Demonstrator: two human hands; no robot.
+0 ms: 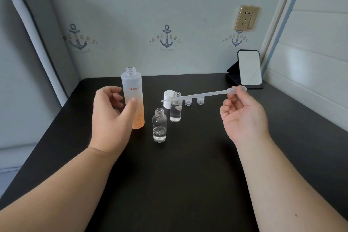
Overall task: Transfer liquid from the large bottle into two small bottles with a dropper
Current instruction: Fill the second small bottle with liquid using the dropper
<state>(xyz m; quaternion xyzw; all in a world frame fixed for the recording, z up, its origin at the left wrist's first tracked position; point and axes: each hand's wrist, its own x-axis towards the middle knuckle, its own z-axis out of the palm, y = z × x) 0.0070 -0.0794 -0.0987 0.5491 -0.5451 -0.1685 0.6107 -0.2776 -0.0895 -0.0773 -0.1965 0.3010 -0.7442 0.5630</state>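
Frosted, orange-tinted large bottle [134,98] stands uncapped on the black table [188,175], the left hand [111,117] curled around it. Right hand [244,117] pinches the dropper [203,94] bulb; its tip lies beyond the fingertips, over 2 small bottles [159,125].

Dropper lifted over the open bottles on the dark table.

My left hand [111,115] grips the large bottle [133,98], uncapped, toward the table's [188,175] far edge. My right hand [243,117] pinches the dropper's [203,94] bulb, tip pointing left above the farther small bottle [175,108]. The nearer small bottle [159,125] stands just in front. White cap [168,98] and two clear caps [194,101] sit behind.
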